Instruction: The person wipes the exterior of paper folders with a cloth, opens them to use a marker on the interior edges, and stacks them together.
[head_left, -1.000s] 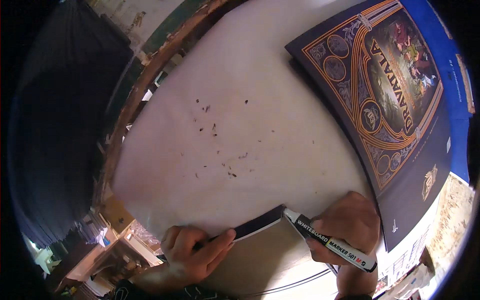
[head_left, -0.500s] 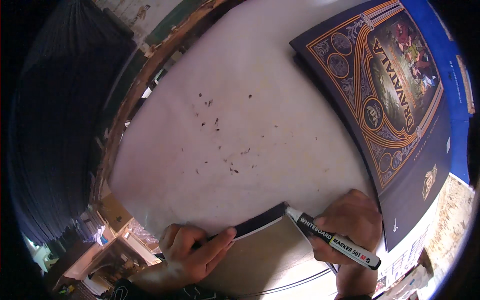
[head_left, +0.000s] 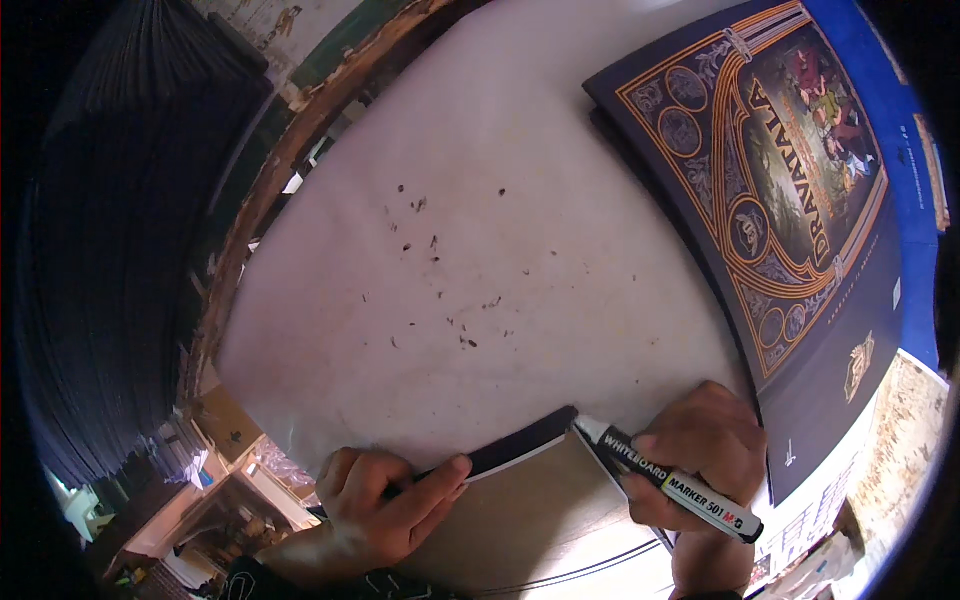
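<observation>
Low in the view lies a box-like piece with a dark rim [head_left: 525, 443] and a pale brown inner face; its lower part runs out of the picture. My left hand [head_left: 375, 505] is closed on the rim's left part, with a finger laid along it. In my right hand [head_left: 705, 440] is a whiteboard marker [head_left: 690, 495], white and black, gripped between thumb and fingers. The marker slants up to the left, and its tip meets the dark rim at its upper corner, or very nearly so.
Dark specks mark the pale tabletop [head_left: 480, 240]. Dark printed sheets with gold ornament [head_left: 700, 200] lie at the right, beside a blue sheet [head_left: 915, 180]. A tall stack of dark sheets [head_left: 110, 270] stands at the far left, past the table's worn edge. Cardboard [head_left: 228, 425] sits below it.
Hardly anything differs. My right hand and the marker have shifted very slightly; the pale spot at the rim's corner now looks darker. My left hand stays put.
</observation>
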